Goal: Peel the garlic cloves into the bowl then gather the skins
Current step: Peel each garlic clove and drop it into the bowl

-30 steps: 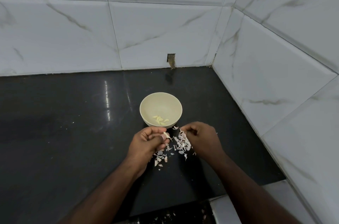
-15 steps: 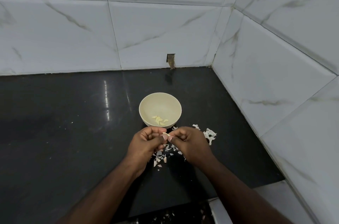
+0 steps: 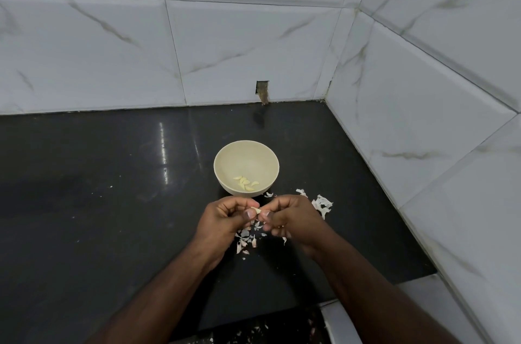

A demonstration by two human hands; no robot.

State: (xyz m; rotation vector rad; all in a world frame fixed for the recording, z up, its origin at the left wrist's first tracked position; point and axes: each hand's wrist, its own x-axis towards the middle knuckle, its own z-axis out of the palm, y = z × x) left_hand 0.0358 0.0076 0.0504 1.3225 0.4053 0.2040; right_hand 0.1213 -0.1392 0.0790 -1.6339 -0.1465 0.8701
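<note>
Just below the middle of the frame, the fingers [image 3: 249, 213] of both hands meet around one garlic clove [image 3: 256, 210]. The left hand [image 3: 225, 219] has its fingers curled with the thumb pressed against the clove; the right hand [image 3: 293, 219] pinches the clove's other end with thumb and curled fingers.

Under and between the hands, small garlic skins [image 3: 248, 239] lie scattered on the black desk [image 3: 98, 216]. A larger heap of skins [image 3: 321, 204] sits just right of the right hand, partly hidden by it.

Directly above the hands, close to them but apart, a cream bowl [image 3: 246, 154] stands on the desk with several peeled cloves [image 3: 245, 183] at its bottom.

White marble-look tiled walls [image 3: 253, 42] fill the upper frame and the right side. At the base of the back wall, above the bowl, is a small dark rectangular hole [image 3: 262, 88]. More skin flakes [image 3: 253, 329] show at the bottom edge of the frame.
</note>
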